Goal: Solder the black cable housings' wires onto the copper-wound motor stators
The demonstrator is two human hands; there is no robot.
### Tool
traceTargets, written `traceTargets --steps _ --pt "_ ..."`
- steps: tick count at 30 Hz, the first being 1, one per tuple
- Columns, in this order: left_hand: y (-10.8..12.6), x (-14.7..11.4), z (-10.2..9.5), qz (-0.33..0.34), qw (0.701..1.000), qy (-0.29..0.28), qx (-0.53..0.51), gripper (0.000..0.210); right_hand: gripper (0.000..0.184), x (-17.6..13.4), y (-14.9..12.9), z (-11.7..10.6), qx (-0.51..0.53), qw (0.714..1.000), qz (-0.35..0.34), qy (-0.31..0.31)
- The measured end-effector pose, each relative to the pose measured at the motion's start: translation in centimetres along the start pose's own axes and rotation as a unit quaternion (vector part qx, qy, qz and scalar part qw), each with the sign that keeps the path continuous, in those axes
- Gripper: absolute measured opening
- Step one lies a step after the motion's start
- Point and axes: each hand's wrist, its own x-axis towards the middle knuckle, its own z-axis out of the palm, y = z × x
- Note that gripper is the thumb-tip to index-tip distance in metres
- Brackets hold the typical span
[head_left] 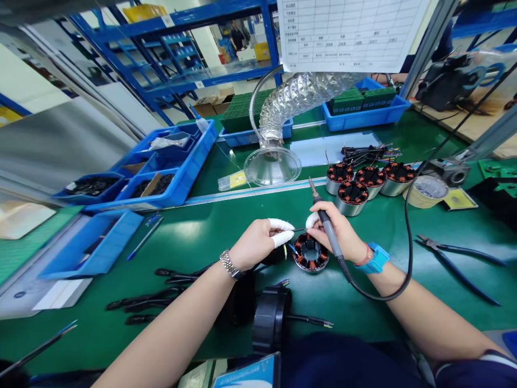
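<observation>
Green bench point(404, 226) below, my left hand point(262, 242) and right hand point(343, 234) with its iron point(330, 234) pinch wire point(299, 230) by the coil point(323, 257), seemingly positioning it; steadiness matters next.

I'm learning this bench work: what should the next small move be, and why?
Perhaps ease the dark strand closer to the stator: the left hand and right hand pinch it nearby, and the iron, also in the right hand, points away.

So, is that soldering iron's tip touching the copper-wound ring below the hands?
Apart. The head view shows the tip of the soldering iron pointing away from the copper-wound ring, with green bench visible between them.
</observation>
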Motion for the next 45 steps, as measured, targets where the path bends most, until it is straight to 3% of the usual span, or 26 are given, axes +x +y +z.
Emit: traceTargets --steps 8,17,24,27,30,33,36,39,45 --pt "0.0 0.1 0.3 0.034 0.999 0.021 0.009 0.021 0.038 0.4 -0.8 0.7 -0.036 0.999 0.018 0.010" --pt "0.5 -0.6 -0.1 0.052 0.999 -0.018 0.000 0.025 0.035 0.3 -1.2 0.5 -0.068 0.997 0.013 0.040" --pt "0.1 -0.3 0.5 0.095 0.994 -0.010 0.059 0.023 0.030 0.9 -1.3 2.4 -0.200 0.973 -0.034 0.111" --pt "-0.1 -0.2 0.0 0.086 0.994 -0.037 0.058 0.027 0.031 1.0 -1.6 2.7 -0.249 0.960 -0.037 0.123" --pt "-0.5 -0.3 -1.1 0.083 0.991 -0.100 -0.008 0.032 0.031 -0.2 -2.7 2.1 -0.225 0.966 -0.023 0.121" --pt "-0.7 -0.5 -1.9 0.141 0.977 -0.158 -0.021 0.033 0.028 -2.6 -4.0 2.0 -0.141 0.978 0.022 0.153" --pt "-0.6 -0.5 -1.8 0.194 0.966 -0.126 0.116 0.016 0.028 -4.7 -4.8 2.9 0.002 0.990 0.106 0.093" --pt "-0.5 -0.5 -1.4 0.202 0.956 -0.074 0.199 0.011 0.030 -5.1 -4.5 3.8 0.091 0.982 0.155 0.051" --pt "-0.7 -1.3 -1.1 0.181 0.964 -0.052 0.189 0.014 0.027 -3.4 -2.8 2.5 0.022 0.990 0.104 0.093"
